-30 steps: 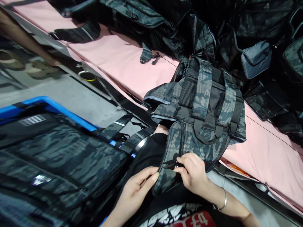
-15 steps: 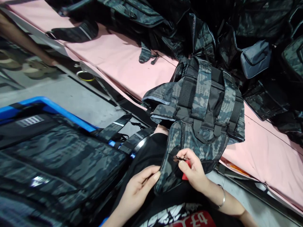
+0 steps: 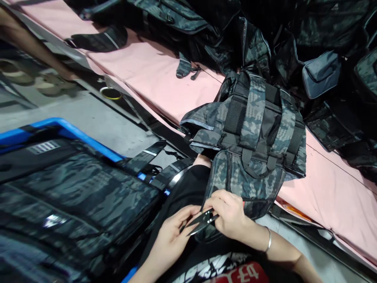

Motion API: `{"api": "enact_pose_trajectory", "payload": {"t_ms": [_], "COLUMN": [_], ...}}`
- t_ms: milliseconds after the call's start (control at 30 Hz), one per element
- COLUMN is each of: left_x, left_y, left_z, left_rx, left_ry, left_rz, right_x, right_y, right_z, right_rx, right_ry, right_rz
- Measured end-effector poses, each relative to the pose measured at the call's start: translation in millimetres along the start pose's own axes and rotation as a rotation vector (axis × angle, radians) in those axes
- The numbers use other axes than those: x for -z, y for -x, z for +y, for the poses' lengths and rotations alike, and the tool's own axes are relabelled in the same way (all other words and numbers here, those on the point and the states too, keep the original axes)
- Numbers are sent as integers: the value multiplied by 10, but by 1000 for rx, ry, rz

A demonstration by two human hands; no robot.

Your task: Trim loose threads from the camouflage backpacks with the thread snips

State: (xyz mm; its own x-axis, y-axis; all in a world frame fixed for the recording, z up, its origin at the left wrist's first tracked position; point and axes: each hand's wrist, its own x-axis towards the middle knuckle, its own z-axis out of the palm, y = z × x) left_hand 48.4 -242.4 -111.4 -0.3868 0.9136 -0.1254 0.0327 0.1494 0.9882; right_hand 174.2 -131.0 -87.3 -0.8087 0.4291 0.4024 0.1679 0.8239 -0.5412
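Note:
A camouflage backpack (image 3: 255,114) lies straps-up across the pink table edge, its lower flap (image 3: 218,169) hanging over my lap. My left hand (image 3: 173,232) pinches the near-left edge of this flap; its fingertips are partly hidden behind the blades. In my right hand (image 3: 228,214) is a pair of thread snips (image 3: 204,221), fingers wrapped round the handles, a bit of red showing behind the hand. The snips' blades are slightly apart and point left and down, right at my left fingertips. A thread cannot be made out there.
On my left a blue-rimmed crate or cart (image 3: 59,122) holds another camouflage bag (image 3: 88,188). Several dark bags and a grey pouch (image 3: 322,74) are piled along the back of the pink table (image 3: 153,74). A person's arm (image 3: 38,47) reaches down at upper left.
My right hand has moved left and turned over, bringing the snips' blades to my left fingertips. My left hand stays at the flap edge. The view has shifted slightly.

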Motion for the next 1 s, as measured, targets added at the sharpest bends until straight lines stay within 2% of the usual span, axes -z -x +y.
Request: {"api": "enact_pose_trajectory", "payload": {"t_ms": [167,233,367,467,533,667,733,800,867,1000], "left_x": [-11,-53,-136,-109,-47,49,49,31,12,-2], "left_y": [17,30,18,-35,-68,-85,-81,-79,-82,-86], "left_z": [39,102,153,68,4,-28,-17,-10,-9,5], "left_rx": [-339,-411,-405,-313,-214,-59,-18,2,-3,-46], "left_ry": [-166,-184,-209,-226,-218,-139,-97,-74,-65,-86], "left_rz": [88,87,56,148,176,82,81,94,99,85], "right_x": [141,213,369,511,586,583,528,480,456,440], "right_y": [-37,-33,2,27,33,45,69,96,111,83], "right_z": [-8,-5,-63,-150,-169,-13,107,195,237,236], "right_rx": [-64,-89,-164,-220,-220,-355,-407,-351,-230,-45], "right_ry": [-221,-314,-468,-717,-795,-482,-299,-172,-93,-64], "right_rz": [-61,-66,-89,-110,-86,62,71,70,54,-9]}}
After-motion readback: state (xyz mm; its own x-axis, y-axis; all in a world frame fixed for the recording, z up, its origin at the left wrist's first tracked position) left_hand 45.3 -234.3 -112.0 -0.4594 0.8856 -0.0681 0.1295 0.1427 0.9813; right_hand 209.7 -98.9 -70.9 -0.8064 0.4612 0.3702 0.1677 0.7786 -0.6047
